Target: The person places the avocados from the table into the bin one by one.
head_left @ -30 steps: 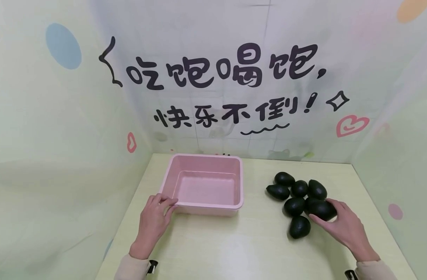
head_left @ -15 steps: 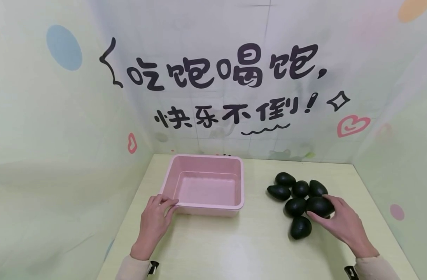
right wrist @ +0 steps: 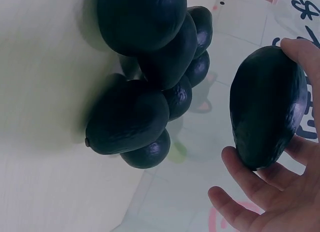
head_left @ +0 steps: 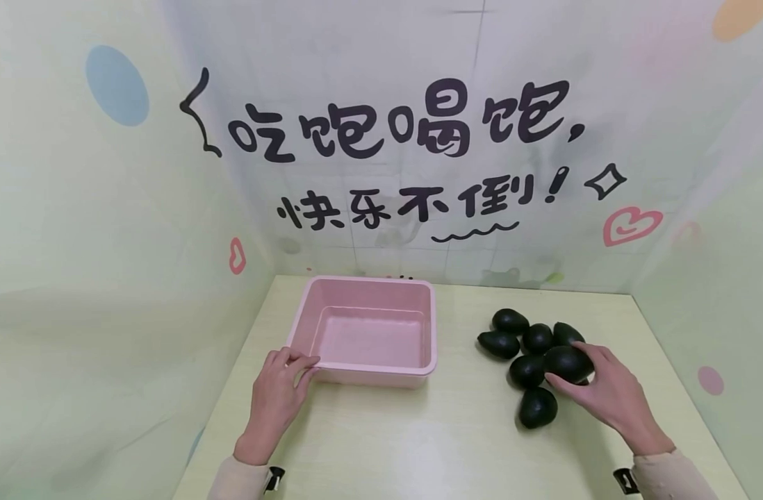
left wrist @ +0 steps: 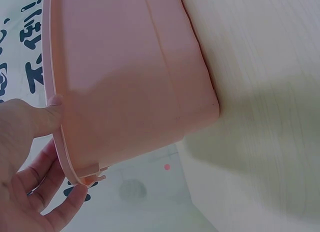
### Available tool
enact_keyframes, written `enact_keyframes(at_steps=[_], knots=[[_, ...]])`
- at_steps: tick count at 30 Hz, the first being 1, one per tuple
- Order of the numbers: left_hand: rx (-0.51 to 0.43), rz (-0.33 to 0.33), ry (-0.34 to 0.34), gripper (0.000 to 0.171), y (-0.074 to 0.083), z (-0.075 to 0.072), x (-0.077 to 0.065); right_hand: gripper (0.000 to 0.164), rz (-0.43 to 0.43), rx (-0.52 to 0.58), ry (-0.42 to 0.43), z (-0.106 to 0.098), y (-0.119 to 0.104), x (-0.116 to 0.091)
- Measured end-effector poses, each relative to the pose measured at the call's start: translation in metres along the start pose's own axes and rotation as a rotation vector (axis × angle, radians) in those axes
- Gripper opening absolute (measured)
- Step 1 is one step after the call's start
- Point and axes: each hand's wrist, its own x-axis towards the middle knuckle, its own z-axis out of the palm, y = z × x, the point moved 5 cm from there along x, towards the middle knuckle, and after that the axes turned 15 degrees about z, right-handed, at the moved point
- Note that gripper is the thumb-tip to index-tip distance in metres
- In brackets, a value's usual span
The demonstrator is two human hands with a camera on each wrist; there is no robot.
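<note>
Here, a dark green, egg-shaped avocado with a lightly textured skin (head_left: 568, 364) is held at the person's right, apparently up off the tabletop, with part of another dark fruit showing just beneath it. Its long axis runs roughly side to side. The right hand (head_left: 616, 396) is the nearer hand and has it pinched, as I see it, nearly end to end: the thumb (right wrist: 302, 54) presses one end, while the fingers (right wrist: 252, 184) meet the narrower tip, the lowest one in the right wrist view standing free of the skin.

Around and below it sits a tight cluster of similar dark green avocados (head_left: 527, 371), at least six, lying at mixed angles on the pale wood-look tabletop (head_left: 406, 437).

Leftward of the held fruit and well apart from it, across a stretch of that surface, stands a pink plastic rectangular box (head_left: 375, 368), its top uncovered. That sideways gap seems to me the relation that matters most. The left hand (head_left: 275, 399), far from the fruit, pinches the box's rim by its near left corner.
</note>
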Motion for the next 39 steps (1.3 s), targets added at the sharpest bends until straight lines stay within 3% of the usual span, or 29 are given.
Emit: enact_keyframes(at_steps=[39], knots=[[0.007, 0.003, 0.004, 0.025, 0.001, 0.000, 0.000, 0.074, -0.118, 0.095, 0.074, -0.004, -0.054, 0.013]])
